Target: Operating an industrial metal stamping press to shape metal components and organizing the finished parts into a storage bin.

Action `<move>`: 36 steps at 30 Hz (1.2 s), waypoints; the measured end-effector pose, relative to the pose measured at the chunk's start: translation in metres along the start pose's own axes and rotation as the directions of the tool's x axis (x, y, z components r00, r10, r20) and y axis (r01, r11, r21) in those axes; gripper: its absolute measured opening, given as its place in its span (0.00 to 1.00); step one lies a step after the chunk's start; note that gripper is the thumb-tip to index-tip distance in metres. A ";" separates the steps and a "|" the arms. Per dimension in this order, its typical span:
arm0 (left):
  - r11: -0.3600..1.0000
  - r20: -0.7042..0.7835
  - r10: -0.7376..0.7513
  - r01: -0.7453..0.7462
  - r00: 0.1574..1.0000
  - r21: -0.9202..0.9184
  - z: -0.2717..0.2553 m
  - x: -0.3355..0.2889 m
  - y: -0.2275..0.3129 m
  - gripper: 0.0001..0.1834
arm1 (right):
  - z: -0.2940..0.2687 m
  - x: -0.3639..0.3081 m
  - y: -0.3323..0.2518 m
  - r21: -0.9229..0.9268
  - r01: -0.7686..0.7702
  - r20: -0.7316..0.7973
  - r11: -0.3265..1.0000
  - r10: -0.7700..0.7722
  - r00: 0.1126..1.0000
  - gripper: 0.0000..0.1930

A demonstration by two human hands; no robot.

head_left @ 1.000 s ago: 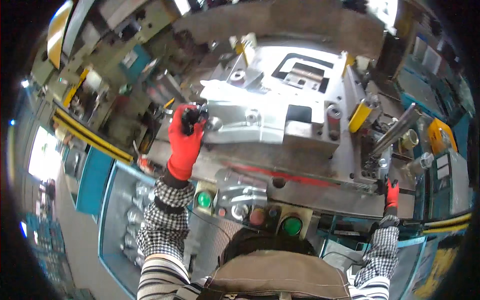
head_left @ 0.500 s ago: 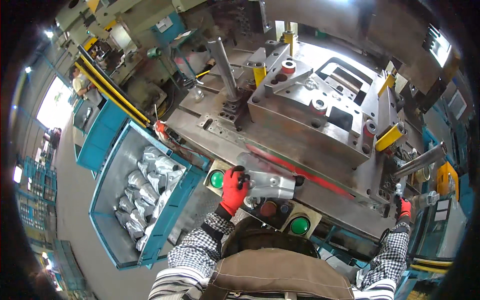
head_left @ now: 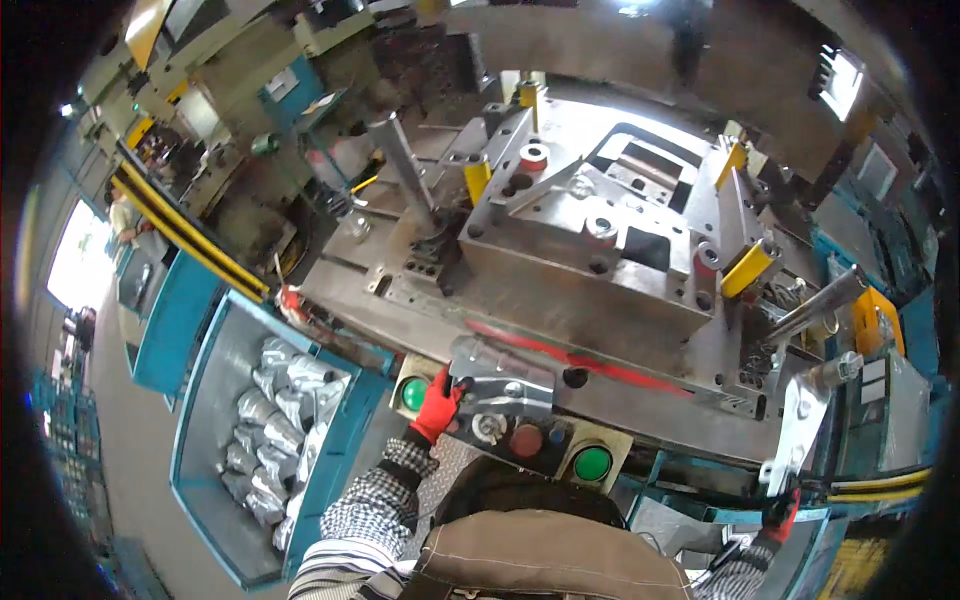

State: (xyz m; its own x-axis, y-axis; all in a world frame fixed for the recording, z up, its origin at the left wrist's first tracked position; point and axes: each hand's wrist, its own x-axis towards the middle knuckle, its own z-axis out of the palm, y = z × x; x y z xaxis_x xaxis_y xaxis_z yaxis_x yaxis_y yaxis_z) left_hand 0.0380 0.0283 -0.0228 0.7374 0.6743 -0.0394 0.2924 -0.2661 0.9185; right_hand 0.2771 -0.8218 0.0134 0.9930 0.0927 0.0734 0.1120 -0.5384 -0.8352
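My left hand (head_left: 437, 408), in a red and black glove, is closed on the left end of a grey stamped metal part (head_left: 510, 392). That part lies at the front edge of the press bed, just above the button box (head_left: 525, 441). Off to the right, my right hand (head_left: 782, 516) grips the lower end of a long shiny metal piece (head_left: 803, 415), which slants up and away from it. The fingers of that hand are partly hidden. Beyond my left hand stands the steel die (head_left: 590, 290) with red-ringed bushings and yellow posts.
A blue bin (head_left: 205, 400) holding several stamped parts (head_left: 265, 420) stands at the left. Green buttons (head_left: 592, 463) sit on the box before me. Steel guide posts (head_left: 402, 165) rise from the bed (head_left: 350, 305). A person (head_left: 122, 222) is at the far left.
My right hand has moved down and nearer, and the long shiny metal piece now shows in it. My left hand still holds the stamped part. The whole view has shifted slightly.
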 end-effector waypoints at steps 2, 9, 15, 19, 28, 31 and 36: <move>1.000 -0.038 0.029 -0.028 0.999 0.010 0.000 0.006 -0.026 0.30 | 0.009 -0.037 -0.050 -0.003 -0.026 0.037 1.000 0.026 0.999 0.26; 0.996 -0.024 0.083 -0.083 0.996 -0.021 0.021 0.015 -0.011 0.30 | 0.091 0.002 -0.289 0.353 0.061 0.050 0.934 -0.084 0.995 0.31; 0.975 -0.046 0.138 -0.128 0.989 0.182 0.007 0.007 -0.001 0.31 | 0.212 0.178 -0.474 0.550 0.073 0.387 0.832 -0.331 0.860 0.23; 0.983 -0.005 0.136 -0.134 0.991 0.121 0.011 0.013 0.001 0.32 | 0.247 0.312 -0.492 0.442 0.119 0.580 0.889 -0.385 0.718 0.22; 0.984 -0.059 0.160 -0.155 0.985 0.088 0.005 0.008 -0.019 0.33 | 0.348 0.434 -0.487 -0.036 0.697 0.841 0.716 -0.355 0.408 0.24; 0.989 -0.037 0.149 -0.149 0.988 0.008 0.017 0.014 -0.027 0.33 | 0.374 0.449 -0.472 -0.244 0.517 0.837 0.820 -0.091 0.539 0.27; 0.987 -0.018 0.146 -0.147 0.989 -0.070 0.010 0.012 -0.013 0.36 | 0.391 0.400 -0.497 -0.504 0.468 0.511 0.726 -0.186 0.839 0.33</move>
State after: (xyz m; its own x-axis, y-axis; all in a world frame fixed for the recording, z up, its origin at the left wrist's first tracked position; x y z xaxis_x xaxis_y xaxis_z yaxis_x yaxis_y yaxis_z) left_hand 0.0489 0.0331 -0.0395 0.7611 0.6405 0.1022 0.1379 -0.3137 0.9395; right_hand 0.6038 -0.1899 0.2451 0.7931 0.6059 -0.0612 0.5651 -0.7697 -0.2969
